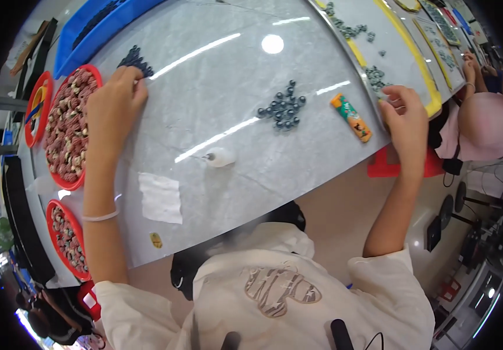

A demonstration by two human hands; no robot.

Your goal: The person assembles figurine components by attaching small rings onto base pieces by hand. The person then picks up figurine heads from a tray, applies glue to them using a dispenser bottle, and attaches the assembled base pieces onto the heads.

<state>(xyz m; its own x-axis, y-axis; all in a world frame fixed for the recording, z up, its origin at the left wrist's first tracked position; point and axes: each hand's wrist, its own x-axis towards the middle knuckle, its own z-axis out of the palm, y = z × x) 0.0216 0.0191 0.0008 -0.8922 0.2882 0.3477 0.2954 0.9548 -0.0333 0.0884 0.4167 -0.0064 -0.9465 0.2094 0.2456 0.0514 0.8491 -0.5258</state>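
Observation:
My left hand (pixel 115 104) reaches to a small pile of dark blue pieces (pixel 137 61) at the far left of the table. Its fingers curl down at the pile's near edge, and whatever is between them is hidden. Over the metal rim of a yellow-edged tray (pixel 429 58) on the right, my right hand (pixel 404 116) has thumb and forefinger drawn together. Small grey-green pieces (pixel 375 76) lie in that tray just beyond the fingertips. Between my hands sits a loose cluster of shiny dark round beads (pixel 285 108). An orange and green packet (pixel 351 118) lies beside my right hand.
A white dropper-tipped bottle (pixel 220 157) and a white paper sheet (pixel 161 198) lie nearer me. Red trays of pinkish shell-like pieces (pixel 67 125) line the left edge, below a blue bin (pixel 88 44). Another person in a pink top (pixel 488 125) sits at right.

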